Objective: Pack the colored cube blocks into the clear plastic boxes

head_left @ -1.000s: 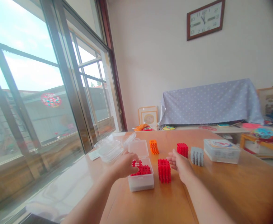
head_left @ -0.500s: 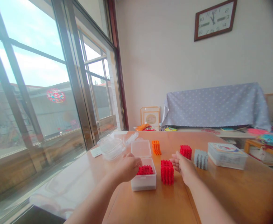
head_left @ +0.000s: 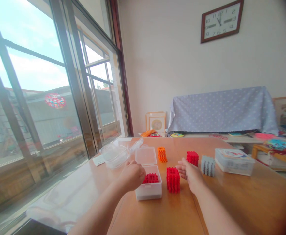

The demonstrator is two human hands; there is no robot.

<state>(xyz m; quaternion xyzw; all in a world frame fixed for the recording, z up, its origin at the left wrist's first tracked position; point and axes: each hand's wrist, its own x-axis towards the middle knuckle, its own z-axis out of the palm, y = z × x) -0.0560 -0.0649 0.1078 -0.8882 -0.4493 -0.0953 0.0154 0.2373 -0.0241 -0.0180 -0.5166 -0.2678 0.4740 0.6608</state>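
Note:
My left hand point(head_left: 132, 175) is at the left rim of a small clear plastic box point(head_left: 149, 192), its fingers curled. Whatever those fingers hold, if anything, is hidden. Inside the box lie red interlocking plastic pieces point(head_left: 152, 178), and its hinged lid point(head_left: 145, 156) is tipped back on the table. My right hand point(head_left: 191, 175) has its fingers stretched out and slightly apart, close to the right side of a red block stack point(head_left: 173, 180). I cannot tell whether they touch. Just behind this hand stands a second red stack point(head_left: 192, 158).
An orange stack point(head_left: 161, 154) stands behind the box, and a grey stack point(head_left: 208, 165) sits to the right. Beyond it is a closed clear container point(head_left: 234, 161). Open clear containers point(head_left: 114, 155) stand back left by the window. Everything rests on a brown wooden table point(head_left: 157, 217).
My left hand has shifted slightly left and its fingers show less over the box. The right hand keeps its place beside the red stack. The whole view has turned slightly.

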